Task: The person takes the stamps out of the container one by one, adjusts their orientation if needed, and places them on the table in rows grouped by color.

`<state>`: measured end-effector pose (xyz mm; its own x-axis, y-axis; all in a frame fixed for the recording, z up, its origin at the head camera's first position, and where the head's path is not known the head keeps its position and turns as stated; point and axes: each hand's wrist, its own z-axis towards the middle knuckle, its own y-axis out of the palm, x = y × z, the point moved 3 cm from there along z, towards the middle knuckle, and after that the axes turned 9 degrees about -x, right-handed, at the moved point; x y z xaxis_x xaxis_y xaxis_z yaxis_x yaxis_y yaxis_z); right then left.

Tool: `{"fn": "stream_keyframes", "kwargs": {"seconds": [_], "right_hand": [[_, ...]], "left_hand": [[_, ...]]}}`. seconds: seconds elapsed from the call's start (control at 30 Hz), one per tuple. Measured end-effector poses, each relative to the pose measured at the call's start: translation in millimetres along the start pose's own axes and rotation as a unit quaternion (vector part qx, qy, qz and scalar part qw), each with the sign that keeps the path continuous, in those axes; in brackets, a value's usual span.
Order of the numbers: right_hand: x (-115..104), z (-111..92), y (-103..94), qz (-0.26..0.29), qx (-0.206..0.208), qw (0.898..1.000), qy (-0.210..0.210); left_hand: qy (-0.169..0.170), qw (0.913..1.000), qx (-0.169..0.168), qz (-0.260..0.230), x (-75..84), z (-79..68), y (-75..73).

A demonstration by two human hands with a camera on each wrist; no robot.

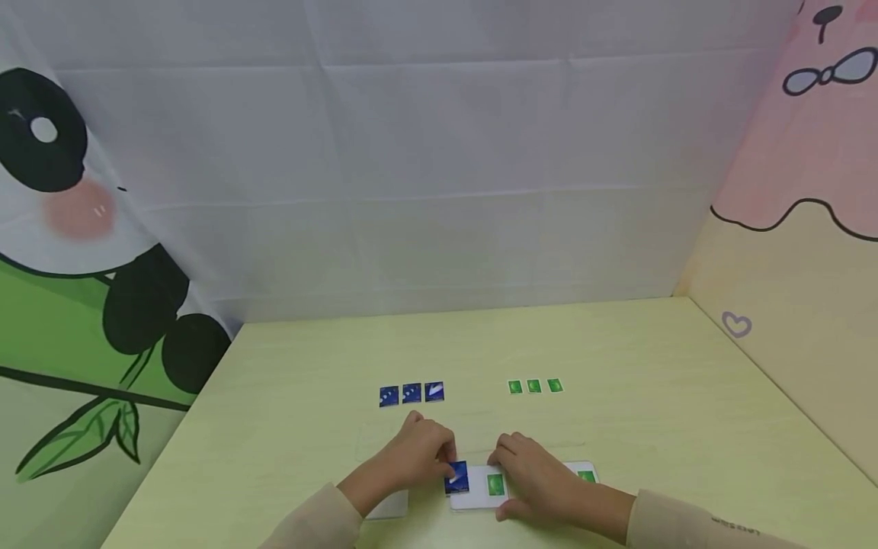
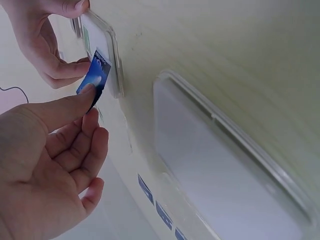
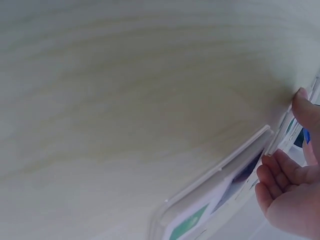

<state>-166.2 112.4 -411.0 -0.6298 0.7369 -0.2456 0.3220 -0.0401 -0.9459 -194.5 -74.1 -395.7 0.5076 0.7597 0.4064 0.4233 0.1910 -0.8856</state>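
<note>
Between its thumb and fingers my left hand (image 1: 418, 451) pinches a small blue picture card (image 2: 96, 75), held over the left end of a flat white case (image 1: 473, 501). A green square (image 1: 495, 486) shows on that same case. My right hand (image 1: 538, 476) grips the case across its width, thumb at the near edge and fingers at the far edge. Partly hidden behind the right hand lies another white case (image 3: 220, 187), bearing a green square (image 3: 189, 223) and a dark picture. Left of them, a blank white case (image 2: 200, 160) rests under my left forearm.
Farther back on the pale table (image 1: 309, 427) lie three blue cards (image 1: 411, 393) in a row. Three small green squares (image 1: 533, 386) form a row to their right. A white cloth wall (image 1: 439, 252) closes off the back, with printed panels at both sides.
</note>
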Motion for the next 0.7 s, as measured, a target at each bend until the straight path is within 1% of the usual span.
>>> {"fn": "stream_keyframes", "kwargs": {"seconds": [0.13,0.27,0.53,0.7], "right_hand": [[0,0,0.0,-0.008,0.004,1.000,-0.004],[0,1,0.3,-0.009,0.006,1.000,-0.002],[-1,0,0.3,-0.004,0.004,1.000,0.003],[0,0,0.4,-0.001,0.003,1.000,0.003]], "left_hand": [[0.012,0.9998,-0.001,-0.018,-1.5,-3.8,-3.5],[0.016,0.9992,-0.007,-0.036,-3.6,-6.0,-5.9],[0.005,0.9947,-0.031,-0.098,-3.5,-11.2,-9.1],[0.005,0.9928,-0.037,-0.114,-4.2,-12.3,-9.1]]}}
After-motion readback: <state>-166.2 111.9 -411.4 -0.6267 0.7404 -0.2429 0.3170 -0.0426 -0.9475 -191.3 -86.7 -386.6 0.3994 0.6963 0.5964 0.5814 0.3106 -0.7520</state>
